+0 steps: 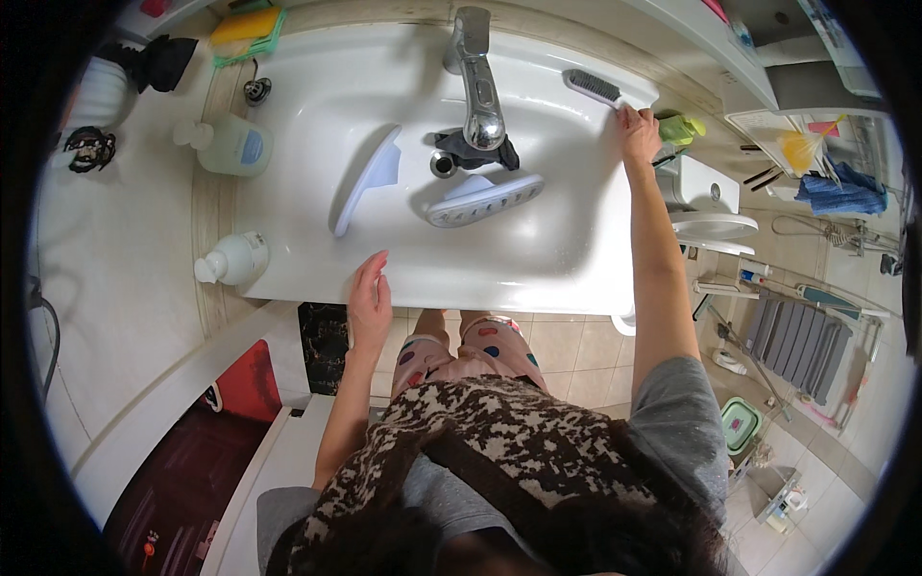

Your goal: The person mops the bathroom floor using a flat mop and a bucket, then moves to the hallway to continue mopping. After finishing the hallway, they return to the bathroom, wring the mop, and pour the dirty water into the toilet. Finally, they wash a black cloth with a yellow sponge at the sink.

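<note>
My right hand (639, 135) is at the sink's right rim, its fingers at the handle end of a grey scrubbing brush (592, 86); whether they grip it is unclear. Over the front rim hovers my left hand (371, 299), with nothing in it and fingers slightly apart. In the white washbasin (562, 245) lie two light blue plastic slippers: one (369, 180) rests on its side at the left, the other (486, 201) is tilted with its ridged sole showing. Beneath the chrome faucet (479, 90), a dark wet cloth (472, 153) lies beside the drain (442, 164).
Two pump bottles (234, 147) (241, 258) stand along the left edge. A drain plug (257, 90) and yellow and green sponges (248, 32) sit at the back left. A lime-green item (679, 129) and a toilet (702, 183) are beyond my right hand.
</note>
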Demonstrator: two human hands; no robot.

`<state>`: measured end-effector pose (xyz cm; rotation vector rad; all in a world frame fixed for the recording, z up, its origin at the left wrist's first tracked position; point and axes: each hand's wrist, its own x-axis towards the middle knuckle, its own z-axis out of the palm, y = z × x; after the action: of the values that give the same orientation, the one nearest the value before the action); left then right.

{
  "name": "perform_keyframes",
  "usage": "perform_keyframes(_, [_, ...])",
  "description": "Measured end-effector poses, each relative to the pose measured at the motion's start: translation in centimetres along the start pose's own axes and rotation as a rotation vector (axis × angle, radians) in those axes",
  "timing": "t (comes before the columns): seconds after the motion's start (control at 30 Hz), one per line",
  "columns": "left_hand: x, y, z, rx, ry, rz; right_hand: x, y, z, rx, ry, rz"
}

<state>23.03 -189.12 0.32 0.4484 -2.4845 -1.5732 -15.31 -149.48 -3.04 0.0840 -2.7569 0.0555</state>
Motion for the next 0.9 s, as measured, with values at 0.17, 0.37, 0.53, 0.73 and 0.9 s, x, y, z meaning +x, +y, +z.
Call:
perform_keyframes(0.17, [0.9, 0.5, 1.4, -0.006, -0.012, 0.033, -0.6, -4.0, -3.3, 0.266, 0.174, 0.035])
perform_keyframes(0.37, [3.4, 1.3, 3.2, -0.021, -0.046, 0.065, -0.9, -18.3, -9.8, 1.210, -0.168, -0.126])
perform_keyframes(0.53, [6.8, 1.2, 5.2, 0.005, -0.052, 0.172, 2.8, -24.3, -13.0, 1.461, -0.465, 0.161])
perform_keyframes(0.73, [9.5, -1.4, 9.6, 0.326, -0.081, 0.265, 0.6, -19.6, -5.2, 1.622, -0.483, 0.036])
perform_keyframes(0.9, [10.8, -3.4, 11.6, 0.341, -0.203, 0.205, -10.0, -16.7, 4.9, 0.327, -0.457, -0.190])
